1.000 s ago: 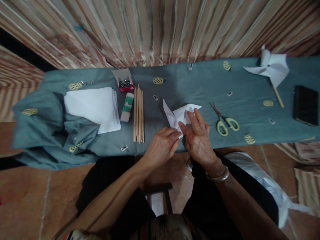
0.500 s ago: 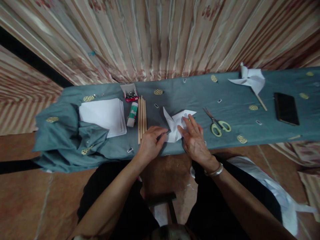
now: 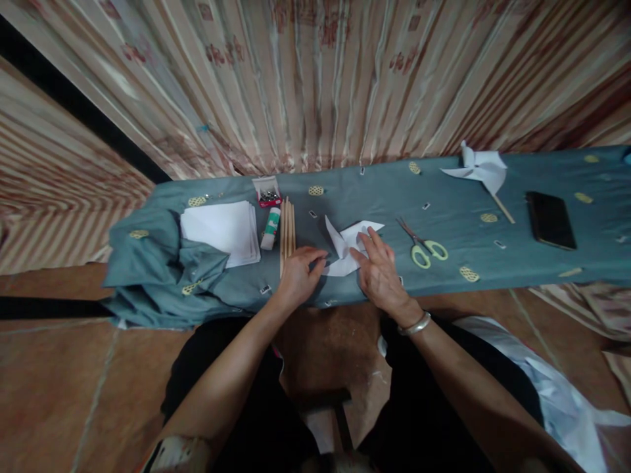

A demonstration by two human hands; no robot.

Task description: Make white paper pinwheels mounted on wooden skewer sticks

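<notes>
Nearest, a silver-coloured metal bangle (image 3: pixel 415 324) circles the right wrist. Beyond it the right hand (image 3: pixel 380 276) lies palm down with fingers loosely spread, pressing its fingertips on a folded white paper pinwheel shape (image 3: pixel 352 236) without gripping it. The left hand (image 3: pixel 298 274) is half curled, thumb and forefinger close together beside the shape's lower left tip; whether they pinch it, I cannot tell. The paper rests near the front edge of a long table covered in blue-green cloth (image 3: pixel 345 200) (printed with yellow pineapples). Just right of it lie scissors with pale green handles (image 3: pixel 417 240). To the left, partly behind the left hand, is a row of slim wooden sticks (image 3: pixel 287 230), then a green-and-white glue stick (image 3: pixel 271 228) and a stack of white paper (image 3: pixel 219 226). Farther right is a black phone (image 3: pixel 551 220); farther back sit a small red box of metal pins (image 3: pixel 269 202) and, well to its right, a white pinwheel on a stick (image 3: pixel 486 169). Behind everything hangs a striped beige curtain (image 3: pixel 320 98).
</notes>
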